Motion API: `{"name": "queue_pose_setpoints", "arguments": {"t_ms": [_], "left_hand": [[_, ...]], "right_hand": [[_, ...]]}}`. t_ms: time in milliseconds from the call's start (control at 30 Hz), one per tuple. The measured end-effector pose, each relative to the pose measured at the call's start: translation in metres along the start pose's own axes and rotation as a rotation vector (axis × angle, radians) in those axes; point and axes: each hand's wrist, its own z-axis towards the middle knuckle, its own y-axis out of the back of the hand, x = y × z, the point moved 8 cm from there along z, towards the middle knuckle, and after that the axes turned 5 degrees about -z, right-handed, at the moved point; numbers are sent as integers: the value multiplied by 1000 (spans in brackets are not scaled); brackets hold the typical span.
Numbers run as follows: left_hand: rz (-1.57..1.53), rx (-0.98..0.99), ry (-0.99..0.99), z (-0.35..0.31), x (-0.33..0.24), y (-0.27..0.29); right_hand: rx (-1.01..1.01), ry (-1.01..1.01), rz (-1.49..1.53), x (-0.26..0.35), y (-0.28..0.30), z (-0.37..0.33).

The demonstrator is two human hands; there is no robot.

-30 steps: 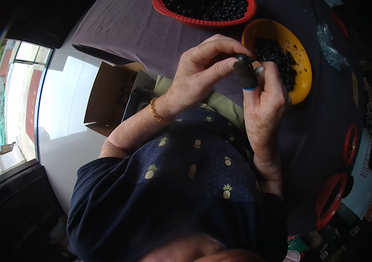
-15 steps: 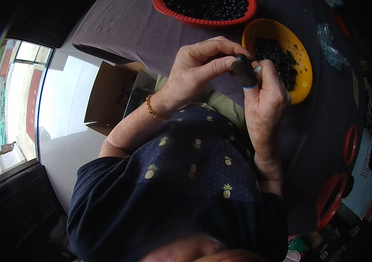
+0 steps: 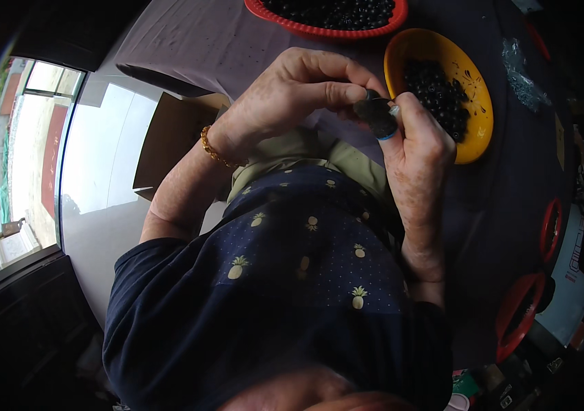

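One ball [image 3: 371,94], pinched in the left hand [image 3: 288,88], seemed light and slippery to us, best held by its sides, but we couldn't tell what the right hand [image 3: 420,147] held.

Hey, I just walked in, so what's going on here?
A person's left hand pinches a small, round black piece beside the dark thumb cover worn on the right hand. Near the hands, a yellow bowl holds similar black pieces, and a red basin farther away holds many more.

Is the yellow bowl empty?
No, dark round pieces lie heaped in the yellow bowl.
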Motion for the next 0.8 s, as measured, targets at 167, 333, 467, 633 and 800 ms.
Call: {"name": "queue_pose_setpoints", "arguments": {"t_ms": [167,333,467,633,800], "left_hand": [[-55,58,179,2,9,5],[-410,199,327,4,23,-1],[-548,310,352,1,25,-7],[-631,281,329,2,27,-3],[-673,254,324,-1,29,-2]], "right_hand": [[36,29,50,4,-5,1],[73,123,60,5,-3,4],[123,224,84,10,1,6],[77,172,76,7,4,1],[60,35,56,5,5,-2]]}}
